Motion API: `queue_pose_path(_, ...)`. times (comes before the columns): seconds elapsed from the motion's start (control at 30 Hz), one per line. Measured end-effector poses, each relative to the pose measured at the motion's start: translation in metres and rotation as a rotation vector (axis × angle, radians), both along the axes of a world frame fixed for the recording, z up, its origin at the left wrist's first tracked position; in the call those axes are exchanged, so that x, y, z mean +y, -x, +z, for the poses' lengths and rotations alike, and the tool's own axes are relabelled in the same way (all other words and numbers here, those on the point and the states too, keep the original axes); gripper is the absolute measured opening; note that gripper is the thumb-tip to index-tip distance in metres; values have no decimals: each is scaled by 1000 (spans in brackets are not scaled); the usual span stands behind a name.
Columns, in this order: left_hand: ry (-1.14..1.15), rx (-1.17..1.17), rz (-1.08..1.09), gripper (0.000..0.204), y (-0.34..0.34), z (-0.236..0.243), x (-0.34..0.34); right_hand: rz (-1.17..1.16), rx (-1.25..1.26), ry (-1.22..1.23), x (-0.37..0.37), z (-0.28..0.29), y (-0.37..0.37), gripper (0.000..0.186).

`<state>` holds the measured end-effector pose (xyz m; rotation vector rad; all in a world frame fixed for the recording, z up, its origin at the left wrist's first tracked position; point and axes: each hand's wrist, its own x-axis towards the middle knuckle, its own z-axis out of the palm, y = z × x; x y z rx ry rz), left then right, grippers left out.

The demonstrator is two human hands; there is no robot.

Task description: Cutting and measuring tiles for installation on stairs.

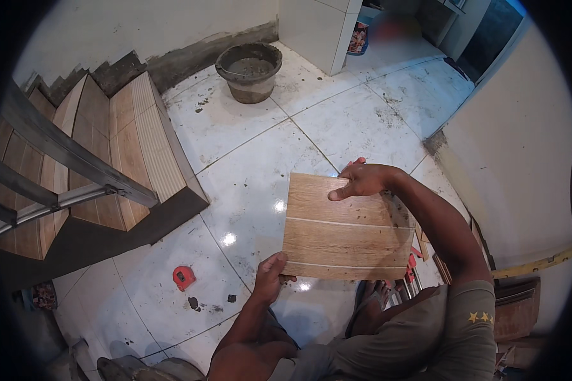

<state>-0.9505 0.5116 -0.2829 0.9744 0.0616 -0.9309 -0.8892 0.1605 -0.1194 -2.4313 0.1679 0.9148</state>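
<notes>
at the centre of the frame a wood-look tile (346, 228) is held flat above the white floor (248, 165); the left hand (270, 276) pinches its lower left corner, the right hand (362, 181) clamps its upper edge. at upper centre a grey bucket (249, 71) holds wet mortar. a red tape measure (183, 277) lies lower left.
</notes>
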Motion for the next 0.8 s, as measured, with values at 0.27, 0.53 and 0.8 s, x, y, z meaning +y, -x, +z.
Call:
queue_pose_path(0.27, -27, 99, 14, 42, -2, -10, 6, -17, 63, -36, 12, 3, -4, 78)
queue_pose_path(0.53, -299, -257, 130, 48, -22, -34, 44, -25, -90, -37, 35, 16, 3, 75)
queue_pose_path(0.8, -1919, -899, 464, 73, -66, -57, 174, -152, -192, -70, 3, 7, 7, 71)
